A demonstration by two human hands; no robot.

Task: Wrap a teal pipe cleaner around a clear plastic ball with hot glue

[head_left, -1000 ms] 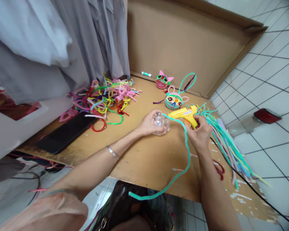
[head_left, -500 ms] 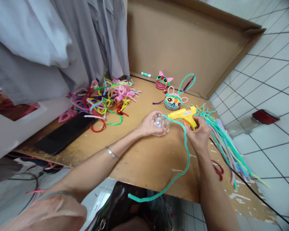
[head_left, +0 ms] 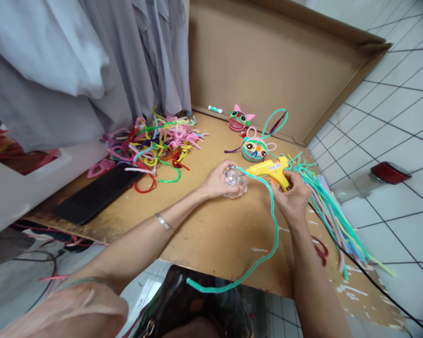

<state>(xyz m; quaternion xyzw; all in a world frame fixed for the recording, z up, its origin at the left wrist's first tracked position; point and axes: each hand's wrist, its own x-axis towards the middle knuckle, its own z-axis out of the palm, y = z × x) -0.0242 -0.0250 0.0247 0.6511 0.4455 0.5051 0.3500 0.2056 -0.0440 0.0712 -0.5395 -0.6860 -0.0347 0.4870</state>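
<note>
My left hand (head_left: 219,182) is closed around a clear, faceted plastic ball (head_left: 237,187) above the middle of the table. A long turquoise pipe cleaner (head_left: 275,230) has one end at the top of the ball; the rest curves out and down past the table's front edge. In my right hand (head_left: 293,195) is a yellow hot glue gun (head_left: 268,167), its nozzle pointing left at the pipe cleaner's end by the ball. Whether the nozzle touches is too small to tell. Just behind stands a turquoise animal-face ornament (head_left: 254,149) with pink loop ears.
Tangled pipe cleaner scraps (head_left: 158,141) lie at the left beside a black phone (head_left: 98,195). Straight pipe cleaners (head_left: 333,216), red-handled scissors (head_left: 320,250) and a black cord (head_left: 359,270) are at the right. A pink-eared ornament (head_left: 238,119) and glue stick (head_left: 215,109) stand near the cardboard wall (head_left: 254,61).
Both hands, the ball and the glue gun keep almost the same positions. The whole view has shifted very slightly.
</note>
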